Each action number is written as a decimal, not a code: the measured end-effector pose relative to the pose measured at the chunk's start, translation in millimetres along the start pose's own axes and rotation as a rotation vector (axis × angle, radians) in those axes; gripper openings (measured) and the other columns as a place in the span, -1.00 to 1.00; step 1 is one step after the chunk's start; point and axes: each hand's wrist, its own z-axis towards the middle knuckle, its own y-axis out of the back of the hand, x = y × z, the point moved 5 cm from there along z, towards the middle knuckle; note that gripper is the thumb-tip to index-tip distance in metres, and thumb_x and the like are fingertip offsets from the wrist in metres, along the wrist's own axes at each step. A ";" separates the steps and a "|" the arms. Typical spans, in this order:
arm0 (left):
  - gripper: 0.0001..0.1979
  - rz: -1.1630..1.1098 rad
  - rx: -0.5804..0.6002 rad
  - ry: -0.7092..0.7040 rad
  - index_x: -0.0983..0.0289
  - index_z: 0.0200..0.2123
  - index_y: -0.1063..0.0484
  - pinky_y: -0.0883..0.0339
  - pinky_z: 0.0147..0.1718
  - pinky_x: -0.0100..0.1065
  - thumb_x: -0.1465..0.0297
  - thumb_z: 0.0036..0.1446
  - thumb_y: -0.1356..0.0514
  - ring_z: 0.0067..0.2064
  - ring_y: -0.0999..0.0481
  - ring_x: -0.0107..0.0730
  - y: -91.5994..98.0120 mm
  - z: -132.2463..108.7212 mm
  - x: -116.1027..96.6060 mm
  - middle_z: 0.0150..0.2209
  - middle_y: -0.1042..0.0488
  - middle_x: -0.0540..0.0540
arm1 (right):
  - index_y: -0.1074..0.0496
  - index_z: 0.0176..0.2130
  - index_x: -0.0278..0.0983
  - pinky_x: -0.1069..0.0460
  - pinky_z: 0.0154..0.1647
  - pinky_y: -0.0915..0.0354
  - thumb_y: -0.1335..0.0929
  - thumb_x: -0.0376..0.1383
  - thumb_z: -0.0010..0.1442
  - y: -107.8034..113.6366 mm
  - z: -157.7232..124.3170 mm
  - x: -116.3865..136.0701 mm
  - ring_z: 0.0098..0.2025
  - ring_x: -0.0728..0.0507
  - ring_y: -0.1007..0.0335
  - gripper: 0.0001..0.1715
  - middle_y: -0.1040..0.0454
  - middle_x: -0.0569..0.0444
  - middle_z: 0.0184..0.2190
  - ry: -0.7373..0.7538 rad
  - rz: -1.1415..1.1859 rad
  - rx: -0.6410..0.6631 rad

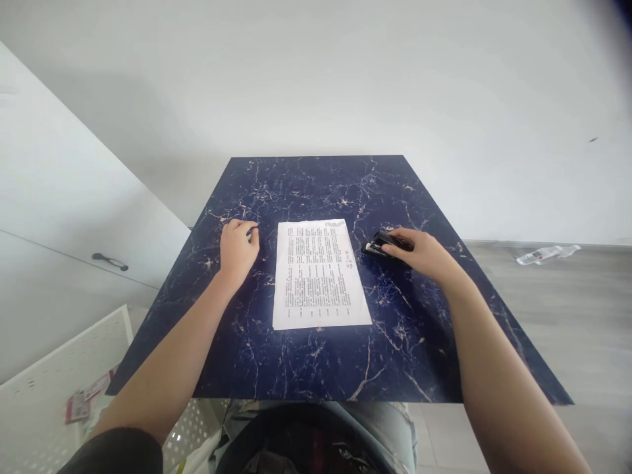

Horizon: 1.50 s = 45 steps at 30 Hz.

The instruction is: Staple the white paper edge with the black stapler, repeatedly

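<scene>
Printed sheets of paper lie flat on the dark blue marble-patterned table, turned so that their text runs sideways to me. Right of the paper, a black stapler is gripped in my right hand, low over the tabletop, with its front end pointing towards the sheets. On the other side, my left hand rests closed at the table, apart from the paper. A small dark thing shows between its thumb and fingers, too little of it visible to name.
Behind the table rises a white wall. A white cabinet with a dark handle stands at the left. Below it is a white perforated basket with red-and-white packets. A clear plastic piece lies on the floor at right.
</scene>
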 end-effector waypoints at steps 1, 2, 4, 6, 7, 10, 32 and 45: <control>-0.73 -0.046 0.030 -0.048 0.25 -0.09 -0.62 -0.36 0.09 -0.01 0.37 0.31 -0.13 -0.03 -0.49 -0.06 -1.5 -1.8 -8.9 -0.12 -0.53 0.22 | -0.52 0.03 -0.17 -0.15 -0.18 -0.41 -0.44 -0.05 0.20 -2.8 0.2 0.7 -0.16 -0.32 -0.56 -0.55 -0.63 -0.07 -0.12 0.033 -0.054 0.031; -0.74 -0.092 0.087 -0.111 0.24 -0.10 -0.62 -0.37 0.09 -0.03 0.37 0.32 -0.13 -0.03 -0.48 -0.09 -4.5 -4.2 -18.4 -0.11 -0.53 0.20 | -0.51 0.05 -0.18 -0.14 -0.20 -0.41 -0.43 -0.10 0.21 -5.5 0.5 1.2 -0.19 -0.31 -0.56 -0.56 -0.63 -0.07 -0.13 0.061 -0.098 0.044; -0.77 -0.149 0.252 -0.289 0.20 -0.11 -0.63 -0.34 0.14 -0.03 0.35 0.32 -0.16 0.05 -0.45 -0.11 -12.8 -11.8 -37.4 0.00 -0.51 0.17 | -0.50 0.08 -0.21 -0.12 -0.22 -0.40 -0.41 -0.19 0.22 -9.6 1.3 2.3 -0.21 -0.31 -0.56 -0.56 -0.63 -0.08 -0.16 0.084 -0.146 0.009; -0.77 -0.154 0.422 -0.455 0.14 -0.05 -0.62 -0.25 0.21 0.04 0.29 0.32 -0.21 0.16 -0.39 -0.07 -20.9 -21.7 -50.5 0.14 -0.46 0.14 | -0.50 0.09 -0.24 -0.13 -0.20 -0.41 -0.40 -0.22 0.23 -12.6 1.6 6.1 -0.20 -0.32 -0.56 -0.56 -0.64 -0.09 -0.19 0.076 -0.143 -0.079; -0.74 -0.149 0.490 -0.509 0.11 0.01 -0.60 -0.20 0.24 0.08 0.25 0.32 -0.22 0.21 -0.36 -0.04 -24.1 -26.1 -53.9 0.19 -0.42 0.13 | -0.50 0.10 -0.25 -0.14 -0.17 -0.41 -0.40 -0.23 0.23 -14.0 1.0 10.4 -0.18 -0.33 -0.57 -0.56 -0.64 -0.10 -0.18 0.077 -0.126 -0.138; -0.56 -0.154 0.611 -0.564 0.04 0.22 -0.45 -0.06 0.31 0.15 0.13 0.31 -0.24 0.30 -0.29 0.03 -31.2 -34.7 -58.4 0.29 -0.35 0.13 | -0.48 0.16 -0.26 -0.21 -0.01 -0.42 -0.40 -0.23 0.25 -22.0 -6.0 34.8 -0.05 -0.36 -0.57 -0.50 -0.63 -0.13 -0.07 0.153 -0.027 -0.293; -0.38 -0.241 0.569 -0.499 0.20 0.18 -0.34 -0.13 0.23 0.06 -0.01 0.19 -0.31 0.23 -0.36 0.02 -38.6 -37.4 -71.8 0.20 -0.42 0.20 | -0.59 0.02 -0.17 -0.06 -0.38 -0.40 -0.24 -0.06 0.44 -49.8 -16.2 60.6 -0.49 -0.04 -0.36 -0.57 -0.63 -0.05 -0.06 0.006 0.497 -0.059; -0.63 -0.302 0.631 -0.566 0.23 -0.01 -0.50 -0.34 0.03 -0.07 0.12 0.24 -0.32 0.03 -0.43 -0.11 -39.2 -37.8 -72.3 0.00 -0.50 0.15 | -0.44 0.22 -0.19 0.04 -0.70 -0.40 -0.30 -0.14 0.41 -95.9 -30.5 60.1 -0.58 -0.01 -0.42 -0.54 -0.54 -0.11 -0.06 -0.373 1.029 0.425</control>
